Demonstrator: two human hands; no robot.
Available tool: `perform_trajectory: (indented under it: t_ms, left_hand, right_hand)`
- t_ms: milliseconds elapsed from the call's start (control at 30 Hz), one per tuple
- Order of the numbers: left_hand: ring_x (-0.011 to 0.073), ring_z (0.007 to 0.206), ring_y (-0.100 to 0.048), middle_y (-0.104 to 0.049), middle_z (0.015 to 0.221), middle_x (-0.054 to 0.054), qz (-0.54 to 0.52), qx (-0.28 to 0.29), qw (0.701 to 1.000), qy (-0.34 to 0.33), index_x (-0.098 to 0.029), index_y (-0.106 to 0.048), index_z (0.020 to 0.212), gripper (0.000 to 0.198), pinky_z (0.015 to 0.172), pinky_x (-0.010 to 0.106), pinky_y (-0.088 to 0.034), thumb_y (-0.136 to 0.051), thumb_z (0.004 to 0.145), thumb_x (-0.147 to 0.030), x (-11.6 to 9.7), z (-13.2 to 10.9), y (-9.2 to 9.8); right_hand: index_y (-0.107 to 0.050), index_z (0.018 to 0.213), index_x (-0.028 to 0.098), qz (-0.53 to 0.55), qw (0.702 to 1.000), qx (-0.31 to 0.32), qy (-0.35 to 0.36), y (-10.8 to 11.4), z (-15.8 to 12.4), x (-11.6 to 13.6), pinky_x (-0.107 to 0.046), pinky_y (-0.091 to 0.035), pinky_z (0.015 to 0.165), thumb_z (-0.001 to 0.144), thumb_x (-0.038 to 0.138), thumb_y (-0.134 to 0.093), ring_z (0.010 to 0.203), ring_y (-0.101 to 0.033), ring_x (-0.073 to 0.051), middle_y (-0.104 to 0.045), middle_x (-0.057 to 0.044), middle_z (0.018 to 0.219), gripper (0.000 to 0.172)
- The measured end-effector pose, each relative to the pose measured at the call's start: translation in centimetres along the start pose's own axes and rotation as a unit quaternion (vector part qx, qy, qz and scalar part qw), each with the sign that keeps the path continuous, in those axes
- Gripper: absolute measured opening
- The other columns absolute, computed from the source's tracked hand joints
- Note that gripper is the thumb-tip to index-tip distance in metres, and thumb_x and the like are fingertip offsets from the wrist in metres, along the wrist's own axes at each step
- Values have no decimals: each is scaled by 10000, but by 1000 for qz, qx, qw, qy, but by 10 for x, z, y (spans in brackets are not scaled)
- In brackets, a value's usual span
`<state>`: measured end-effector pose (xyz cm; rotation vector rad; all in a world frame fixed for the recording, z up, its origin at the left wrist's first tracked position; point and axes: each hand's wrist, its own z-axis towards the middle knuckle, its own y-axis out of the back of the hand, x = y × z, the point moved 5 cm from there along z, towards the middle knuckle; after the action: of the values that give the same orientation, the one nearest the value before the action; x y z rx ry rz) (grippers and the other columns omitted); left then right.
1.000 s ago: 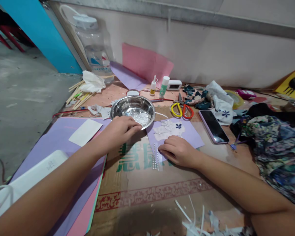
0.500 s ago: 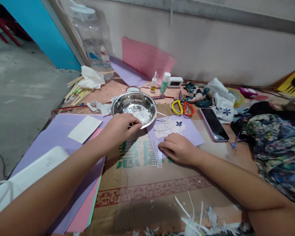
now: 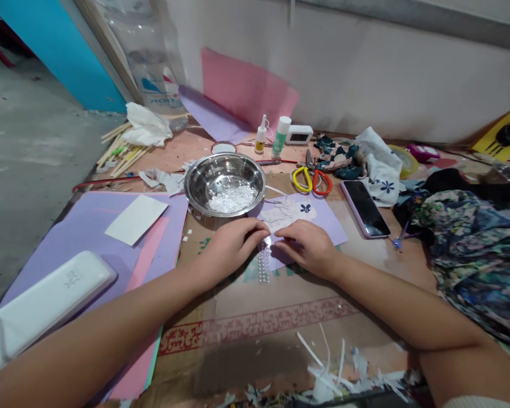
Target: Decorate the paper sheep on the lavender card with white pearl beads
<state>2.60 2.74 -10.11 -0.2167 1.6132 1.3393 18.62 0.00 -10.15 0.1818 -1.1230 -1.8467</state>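
Observation:
A clear strip of pearl stickers hangs toward me below my fingertips. My left hand is closed in a pinch at the strip's upper end. Facing it, my right hand has curled fingers close to the same end; what they hold, if anything, is too small to make out. Behind the hands lies a purple sheet with a white patch, pearl lines and a dark blue flower on it. A steel bowl of small white bits stands just beyond my left hand.
Scissors, a glue bottle, a glue stick and a phone lie or stand farther back. Coloured paper, a white card and a white device are at left. Floral cloth is piled at right.
My left hand has moved from the bowl's near rim right and toward me, to the top of the pearl strip. My right hand stays beside the strip; the view has shifted slightly.

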Motion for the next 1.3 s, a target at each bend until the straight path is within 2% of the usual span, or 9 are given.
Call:
perform_trajectory:
  t_ms: [233, 500, 733, 967, 1167, 1300]
  left_hand:
    - [148, 695, -603, -719, 797, 13, -120, 19, 992, 39, -204, -682, 874, 182, 673, 278, -487, -528, 938, -276, 0, 2, -11]
    - [149, 753, -635, -736, 825, 13, -171, 30, 984, 52, -192, -718, 884, 144, 730, 282, -514, -589, 891, -256, 3, 2, -9]
    - [145, 722, -631, -745, 811, 17, -161, 26, 986, 44, -190, -728, 858, 140, 719, 285, -509, -610, 873, -263, 7, 2, -9]
    - [151, 749, -645, -749, 832, 18, -131, 19, 991, 29, -201, -738, 859, 122, 766, 303, -517, -625, 864, -247, 9, 2, -8]
    - [161, 763, -652, -751, 836, 21, -121, 25, 992, 31, -207, -737, 875, 120, 763, 310, -526, -626, 862, -253, 11, 2, -9]
    - [159, 764, -652, -748, 838, 18, -112, 20, 993, 23, -208, -730, 872, 114, 769, 307, -519, -633, 874, -269, 11, 1, -10]
  right_hand:
    - [-647, 1018, 194, 22, 1000, 12, -11, -4, -1, 0, -298, -456, 682, 1025, 271, -479, 728, -623, -172, -716, -44, 807, 185]
    - [-666, 975, 208, 21, 999, -44, 17, 0, -2, 2, -276, -476, 650, 1017, 248, -510, 689, -609, -152, -678, -17, 715, 167]
    - [-666, 987, 202, 36, 999, -21, 29, 0, 0, 1, -267, -484, 639, 1026, 229, -493, 693, -614, -141, -691, -19, 743, 179]
    - [-647, 1022, 201, 78, 997, -15, 19, 0, -1, -1, -268, -492, 657, 997, 199, -537, 719, -622, -150, -703, -30, 776, 113]
    - [-646, 1028, 222, 62, 998, 33, -2, -6, -3, -2, -287, -486, 681, 996, 208, -508, 750, -642, -162, -714, -25, 802, 143]
    - [-649, 1013, 220, 44, 999, 17, -1, -5, -3, -1, -282, -476, 673, 1012, 222, -494, 736, -642, -155, -711, -13, 777, 155]
